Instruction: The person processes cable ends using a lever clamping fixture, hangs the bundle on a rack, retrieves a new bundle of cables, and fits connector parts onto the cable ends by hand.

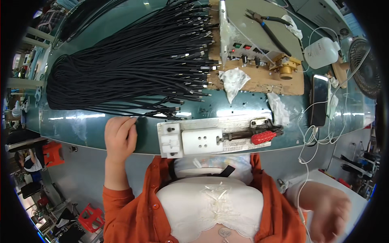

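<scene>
My left hand (120, 135) rests at the table's front edge, fingers curled together and fingertips beside the nearest strands of a large bundle of black cables (133, 69). Whether a strand is pinched in those fingers is hidden. Right of this hand lies a clamping fixture with a white block (201, 141), a metal base plate (239, 121) and a red-handled toggle clamp (263, 137). Down at the lower right, away from the table, my right hand (332, 210) is smeared by motion, so its fingers cannot be read.
Behind the fixture, a control box (259, 36) stands on a wooden board (298, 87), with pliers (269, 34) on top. Crumpled tissue (234, 81), a white bottle (322, 52), a phone (319, 101) and a fan (364, 67) are nearby. A white cord (306, 174) hangs over the right table edge.
</scene>
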Tool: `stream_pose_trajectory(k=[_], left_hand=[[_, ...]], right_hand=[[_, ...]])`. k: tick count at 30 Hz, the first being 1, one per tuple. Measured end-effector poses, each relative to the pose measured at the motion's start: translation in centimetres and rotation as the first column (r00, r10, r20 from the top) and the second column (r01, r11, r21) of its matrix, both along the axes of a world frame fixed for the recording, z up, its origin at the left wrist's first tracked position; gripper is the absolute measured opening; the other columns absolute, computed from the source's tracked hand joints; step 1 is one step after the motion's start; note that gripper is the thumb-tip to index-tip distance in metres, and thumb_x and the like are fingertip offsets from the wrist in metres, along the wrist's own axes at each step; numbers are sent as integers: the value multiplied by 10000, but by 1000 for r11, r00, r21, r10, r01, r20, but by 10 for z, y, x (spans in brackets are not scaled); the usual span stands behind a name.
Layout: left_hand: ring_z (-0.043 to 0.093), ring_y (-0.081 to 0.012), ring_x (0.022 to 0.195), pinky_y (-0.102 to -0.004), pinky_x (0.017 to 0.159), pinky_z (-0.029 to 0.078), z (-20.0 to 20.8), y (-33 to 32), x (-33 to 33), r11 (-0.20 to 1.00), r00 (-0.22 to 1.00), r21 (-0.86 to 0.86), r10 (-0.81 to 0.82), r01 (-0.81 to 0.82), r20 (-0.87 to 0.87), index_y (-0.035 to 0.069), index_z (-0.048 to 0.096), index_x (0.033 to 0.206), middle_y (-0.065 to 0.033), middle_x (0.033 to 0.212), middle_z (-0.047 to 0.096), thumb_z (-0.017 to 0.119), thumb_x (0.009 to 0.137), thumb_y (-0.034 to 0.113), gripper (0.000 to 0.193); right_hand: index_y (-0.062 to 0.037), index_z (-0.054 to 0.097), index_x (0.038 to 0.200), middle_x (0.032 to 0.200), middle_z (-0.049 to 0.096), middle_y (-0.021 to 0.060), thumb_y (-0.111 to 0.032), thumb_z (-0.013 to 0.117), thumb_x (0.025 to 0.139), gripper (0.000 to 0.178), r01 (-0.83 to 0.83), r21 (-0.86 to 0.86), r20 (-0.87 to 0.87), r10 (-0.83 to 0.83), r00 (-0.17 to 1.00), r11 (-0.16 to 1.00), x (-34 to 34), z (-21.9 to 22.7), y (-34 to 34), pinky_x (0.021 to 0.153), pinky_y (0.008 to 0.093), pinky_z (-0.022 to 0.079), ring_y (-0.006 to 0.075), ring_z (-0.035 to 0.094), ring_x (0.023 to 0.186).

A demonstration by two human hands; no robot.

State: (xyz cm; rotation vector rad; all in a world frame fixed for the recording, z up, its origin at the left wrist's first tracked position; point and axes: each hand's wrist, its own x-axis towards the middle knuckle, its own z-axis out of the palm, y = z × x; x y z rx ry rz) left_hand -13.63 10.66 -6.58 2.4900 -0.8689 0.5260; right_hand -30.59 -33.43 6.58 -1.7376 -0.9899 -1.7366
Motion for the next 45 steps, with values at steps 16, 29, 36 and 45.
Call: stream_pose_trajectory(k=[16,29,36,45], left_hand=[[382,-340,1213,-470,1022,261,26,-11,58,912,954,282,289,-298,74,118,455,1289,-138,1356,350,628,582,-35,743],[505,-243,1020,-371,832,407,32,-59,169,924,997,378,68,-49,-36,199,513,1187,-23,1120,498,682,501,46,723],[492,-260,1091,-378,890,385,8,-67,203,953,985,276,82,-122,152,123,502,1160,-47,1173,505,651,537,34,647],[533,-244,945,-370,785,426,37,-82,154,885,993,464,-90,43,79,80,535,1064,-54,1017,530,707,617,105,479]], right_hand=[[-38,596,872,838,607,120,-78,617,677,200,513,-140,-727,-440,528,847,44,-136,59,757,400,431,300,573,822],[-59,561,739,741,589,89,-509,644,705,459,75,-107,-884,-129,449,991,84,-136,37,650,360,438,279,567,701],[-56,573,734,689,570,80,-395,671,746,353,-94,-63,-945,-30,324,994,98,-112,78,635,355,421,277,554,662],[-16,597,855,808,616,123,-263,675,790,267,-434,-78,-990,-20,136,897,176,-38,69,681,373,454,325,584,752]])
